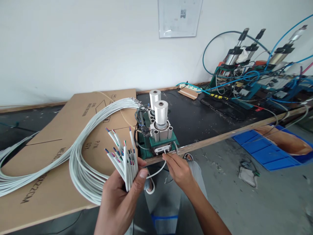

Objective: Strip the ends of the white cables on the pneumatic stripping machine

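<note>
The one head view looks forward and down from just in front of the green machine (158, 137), close to it. The counter (207, 117) stretches behind and right of the machine, and the white wall (73, 49) stands beyond it.

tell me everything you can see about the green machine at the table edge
The green machine is a metal block standing upright at the front edge of the black table, beside a cardboard sheet. Two silver knurled cylinders rise from square metal blocks on top; dark hoses cluster on its cardboard side. The right hand holds a white cable at its pale front opening; the left hand, gripping a cable bundle, is clear of it.
</note>
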`<state>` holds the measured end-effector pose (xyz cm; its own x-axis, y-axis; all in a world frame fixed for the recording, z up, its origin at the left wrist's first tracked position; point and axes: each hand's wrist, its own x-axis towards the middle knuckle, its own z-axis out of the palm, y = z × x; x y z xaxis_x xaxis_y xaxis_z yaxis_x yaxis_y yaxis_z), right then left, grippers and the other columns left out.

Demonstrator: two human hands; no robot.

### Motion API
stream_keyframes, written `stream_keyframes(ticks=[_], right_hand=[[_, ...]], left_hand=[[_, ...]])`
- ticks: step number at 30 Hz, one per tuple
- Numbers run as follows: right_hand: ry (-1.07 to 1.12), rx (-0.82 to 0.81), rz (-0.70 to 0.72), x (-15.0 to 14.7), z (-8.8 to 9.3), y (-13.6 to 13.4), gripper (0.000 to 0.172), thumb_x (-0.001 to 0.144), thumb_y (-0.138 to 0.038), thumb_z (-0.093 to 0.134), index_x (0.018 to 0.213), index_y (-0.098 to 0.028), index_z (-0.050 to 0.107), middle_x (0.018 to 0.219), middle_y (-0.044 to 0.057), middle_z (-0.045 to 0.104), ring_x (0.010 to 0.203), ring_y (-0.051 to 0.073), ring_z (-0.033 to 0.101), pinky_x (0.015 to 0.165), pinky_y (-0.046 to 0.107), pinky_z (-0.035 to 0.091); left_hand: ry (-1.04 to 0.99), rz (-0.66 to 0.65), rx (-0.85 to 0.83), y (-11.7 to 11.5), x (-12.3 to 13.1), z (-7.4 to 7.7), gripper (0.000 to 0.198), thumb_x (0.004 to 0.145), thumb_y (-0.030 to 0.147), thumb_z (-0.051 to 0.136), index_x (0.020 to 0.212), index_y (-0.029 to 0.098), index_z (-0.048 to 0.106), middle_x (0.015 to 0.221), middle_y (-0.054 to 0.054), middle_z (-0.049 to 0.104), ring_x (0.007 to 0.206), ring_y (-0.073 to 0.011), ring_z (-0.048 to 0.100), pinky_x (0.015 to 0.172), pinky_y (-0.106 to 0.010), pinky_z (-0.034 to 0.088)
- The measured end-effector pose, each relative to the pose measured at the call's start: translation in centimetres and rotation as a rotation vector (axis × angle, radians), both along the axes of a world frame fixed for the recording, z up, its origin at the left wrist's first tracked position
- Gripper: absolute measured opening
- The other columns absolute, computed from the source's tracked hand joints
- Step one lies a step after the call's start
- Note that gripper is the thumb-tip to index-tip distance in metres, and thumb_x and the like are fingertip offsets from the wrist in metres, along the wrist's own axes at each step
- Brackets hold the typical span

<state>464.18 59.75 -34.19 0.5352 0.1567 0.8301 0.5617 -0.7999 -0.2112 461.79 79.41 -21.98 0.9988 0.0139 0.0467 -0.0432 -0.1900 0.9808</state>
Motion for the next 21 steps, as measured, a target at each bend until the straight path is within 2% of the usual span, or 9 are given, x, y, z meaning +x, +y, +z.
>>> stream_keyframes(ticks=[3, 11, 13, 16, 19, 21], right_hand=[[0.016, 0.017, 0.002, 0.0, -0.1, 0.1, 0.028, 0.099, -0.003, 0.052, 0.121, -0.013, 0.069, 0.097, 0.011, 0.077, 0.091, 0.020, 0.076, 0.082, 0.028, 0.064], [0.013, 0.028, -0.002, -0.1, -0.4, 0.2, 0.028, 0.100, -0.004, 0.054, 0.122, -0.013, 0.068, 0.098, 0.011, 0.078, 0.092, 0.019, 0.076, 0.083, 0.027, 0.064], [0.000, 0.034, -0.015, 0.0, -0.6, 0.4, 0.028, 0.100, -0.004, 0.056, 0.123, -0.014, 0.068, 0.097, 0.010, 0.078, 0.091, 0.019, 0.076, 0.082, 0.027, 0.064], [-0.010, 0.067, -0.033, 0.0, -0.7, 0.5, 0.028, 0.099, -0.007, 0.059, 0.125, -0.016, 0.068, 0.096, 0.009, 0.079, 0.088, 0.018, 0.077, 0.081, 0.027, 0.064], [-0.027, 0.091, -0.008, -0.7, -0.6, 0.6, 0.030, 0.097, -0.005, 0.062, 0.125, -0.014, 0.067, 0.095, 0.009, 0.078, 0.086, 0.018, 0.076, 0.079, 0.027, 0.064], [-0.032, 0.077, 0.018, -1.7, -0.4, 0.7, 0.032, 0.095, -0.003, 0.064, 0.125, -0.013, 0.067, 0.095, 0.010, 0.078, 0.084, 0.018, 0.076, 0.078, 0.027, 0.064]], left_hand=[[0.002, 0.053, -0.025, -0.4, -0.3, 0.3, 0.033, 0.084, 0.049, 0.073, 0.090, 0.017, 0.071, 0.057, 0.004, 0.045, 0.051, -0.0117, 0.040, 0.045, -0.023, 0.033], [-0.040, 0.002, 0.056, 0.2, 0.1, 0.0, 0.031, 0.086, 0.049, 0.072, 0.091, 0.018, 0.071, 0.057, 0.004, 0.048, 0.049, -0.0122, 0.041, 0.044, -0.023, 0.033], [-0.029, -0.023, 0.046, 0.3, 0.1, -0.1, 0.033, 0.086, 0.051, 0.072, 0.092, 0.018, 0.071, 0.057, 0.004, 0.047, 0.049, -0.0120, 0.041, 0.044, -0.023, 0.033], [-0.007, 0.011, -0.003, -0.1, -0.1, -0.1, 0.033, 0.085, 0.050, 0.073, 0.091, 0.018, 0.071, 0.058, 0.004, 0.046, 0.050, -0.0115, 0.040, 0.045, -0.023, 0.032], [-0.003, 0.046, -0.027, -0.3, -0.3, 0.0, 0.031, 0.086, 0.048, 0.072, 0.092, 0.018, 0.071, 0.058, 0.004, 0.046, 0.052, -0.0120, 0.040, 0.047, -0.023, 0.033], [-0.006, 0.012, -0.009, -0.1, -0.3, 0.0, 0.032, 0.087, 0.049, 0.071, 0.093, 0.017, 0.072, 0.057, 0.005, 0.045, 0.052, -0.0124, 0.040, 0.047, -0.024, 0.034]])
